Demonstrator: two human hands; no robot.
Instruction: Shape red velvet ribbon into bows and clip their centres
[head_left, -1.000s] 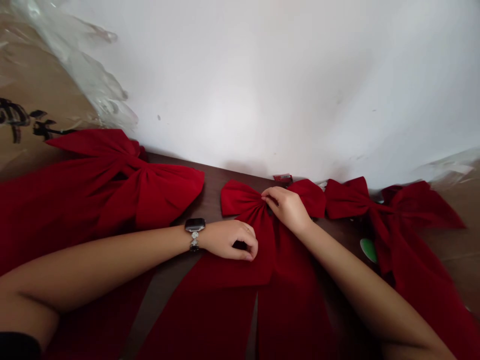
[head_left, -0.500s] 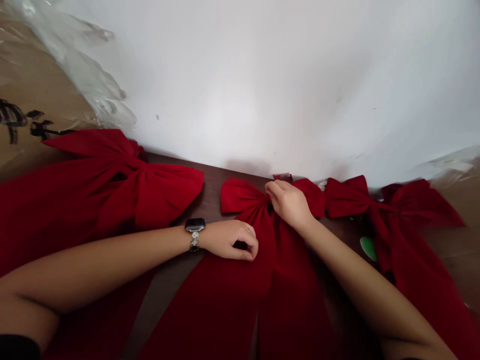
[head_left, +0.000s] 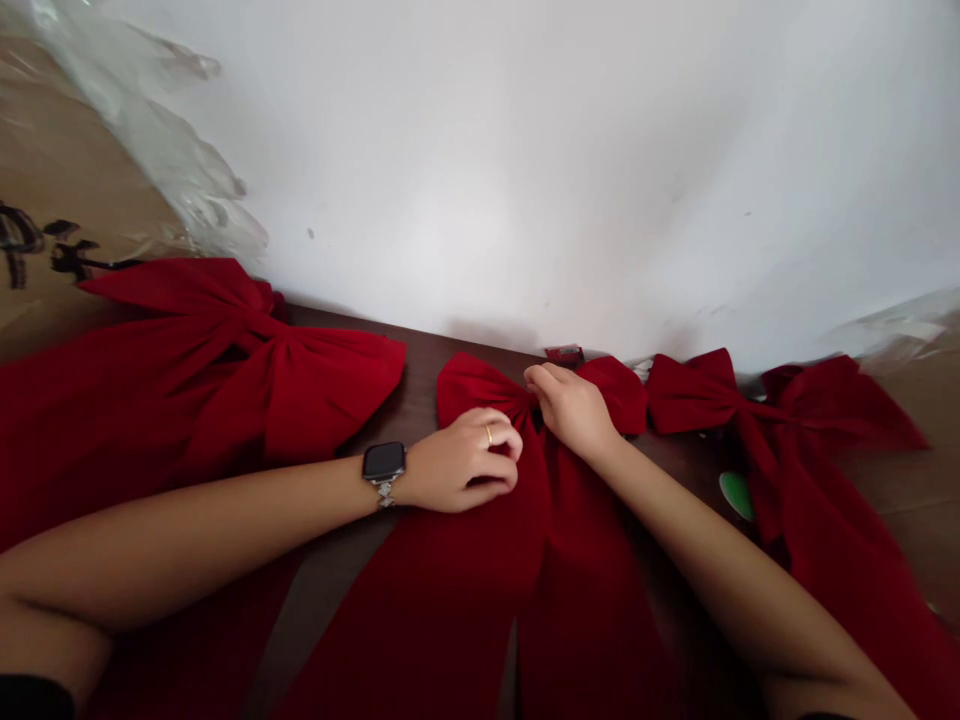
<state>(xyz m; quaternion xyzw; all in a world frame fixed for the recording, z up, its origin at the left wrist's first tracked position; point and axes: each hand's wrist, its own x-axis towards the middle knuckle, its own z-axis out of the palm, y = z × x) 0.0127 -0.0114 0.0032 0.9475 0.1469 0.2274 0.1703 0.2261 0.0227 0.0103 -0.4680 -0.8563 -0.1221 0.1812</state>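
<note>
As I watch through the head camera from my remote desk, I log the items from left to right.

Item one: a cardboard sheet (head_left: 45, 160) with black marks, under a crumpled clear plastic sheet (head_left: 157, 140) that runs up the white wall (head_left: 525, 170).

Item two: a large red velvet bow (head_left: 180, 370), soft-napped and broad-looped, lying on the dark brown table (head_left: 420, 395) and running off the left edge of view. A strip of bare table separates it from the next bow, and the table's back edge meets the wall.

Item three: the middle bow (head_left: 480, 390), also red velvet, with long tails spreading toward me. My left hand (head_left: 461, 462), with a black-faced watch (head_left: 384, 462) and a thin gold ring (head_left: 488, 434), rests on its left side, fingers (head_left: 499, 472) curled against the velvet; I cannot tell whether they grip. My right hand (head_left: 570, 410) sits at the knot, its fingers (head_left: 541, 378) closed on the gathered fabric.

Item four: a small red packet (head_left: 564, 354) at the wall.

Item five: a green piece (head_left: 736, 496), partly tucked beside the right bow (head_left: 780, 410), whose left loop lies just beside the middle bow.
</note>
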